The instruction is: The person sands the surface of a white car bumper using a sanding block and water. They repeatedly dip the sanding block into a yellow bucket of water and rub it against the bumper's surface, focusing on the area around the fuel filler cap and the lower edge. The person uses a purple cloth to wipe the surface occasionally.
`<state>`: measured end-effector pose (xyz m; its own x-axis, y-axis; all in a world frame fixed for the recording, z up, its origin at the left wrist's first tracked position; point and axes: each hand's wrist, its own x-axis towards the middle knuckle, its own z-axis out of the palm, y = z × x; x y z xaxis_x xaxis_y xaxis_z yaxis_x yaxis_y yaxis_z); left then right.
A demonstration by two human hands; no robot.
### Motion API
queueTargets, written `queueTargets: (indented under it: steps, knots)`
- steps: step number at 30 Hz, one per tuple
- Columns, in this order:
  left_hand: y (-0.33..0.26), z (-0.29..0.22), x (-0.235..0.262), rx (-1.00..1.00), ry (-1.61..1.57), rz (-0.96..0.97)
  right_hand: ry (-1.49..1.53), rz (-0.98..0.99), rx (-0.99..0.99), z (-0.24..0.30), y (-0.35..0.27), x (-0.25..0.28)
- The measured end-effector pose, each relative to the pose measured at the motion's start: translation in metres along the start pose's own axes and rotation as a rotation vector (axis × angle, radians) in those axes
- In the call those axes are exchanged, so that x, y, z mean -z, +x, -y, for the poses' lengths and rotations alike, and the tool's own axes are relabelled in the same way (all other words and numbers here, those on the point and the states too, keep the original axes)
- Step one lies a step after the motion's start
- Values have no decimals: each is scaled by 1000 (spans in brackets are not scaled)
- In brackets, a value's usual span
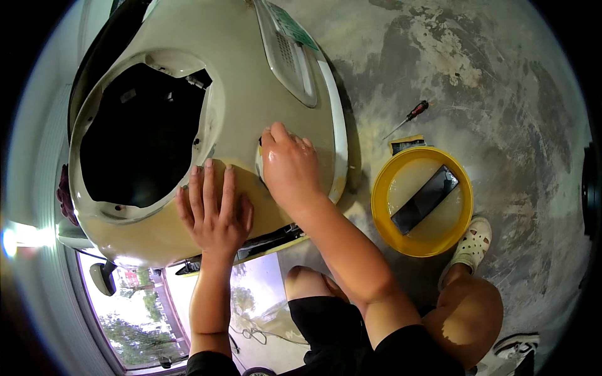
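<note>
On cream panel (251,94): left hand (216,210) flat, right hand (290,166) curled.

Inside of panel opening (141,135) lost in dark, right hand (290,168) possibly hiding a cloth, sneaker (517,346) cut off at the rim

Under my left hand (215,216) and wet right hand (290,168): smooth, glossy cream plastic panel (251,94). Bucket (382,213) glossy yellow plastic. Floor (489,81) rough, mottled concrete.

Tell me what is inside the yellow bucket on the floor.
The yellow bucket holds cloudy, pale liquid with a dark flat rectangular object lying slanted in it, partly sunk. Its lower end and the bucket's bottom are hidden by the murky liquid.
</note>
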<state>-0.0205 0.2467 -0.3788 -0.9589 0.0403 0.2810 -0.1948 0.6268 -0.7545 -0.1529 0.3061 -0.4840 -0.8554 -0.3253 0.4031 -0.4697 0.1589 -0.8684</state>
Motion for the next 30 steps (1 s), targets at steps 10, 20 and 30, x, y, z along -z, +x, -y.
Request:
queueTargets:
  steps: [10,20,30]
  knots:
    - [1,-1,1,13,26,-6,-208,61,60,18,4,3]
    - [1,0,-2,9,24,-18,-45,144,125,-11,7,11]
    - [4,-1,4,19,30,-13,1366,149,-852,-141,-7,-7]
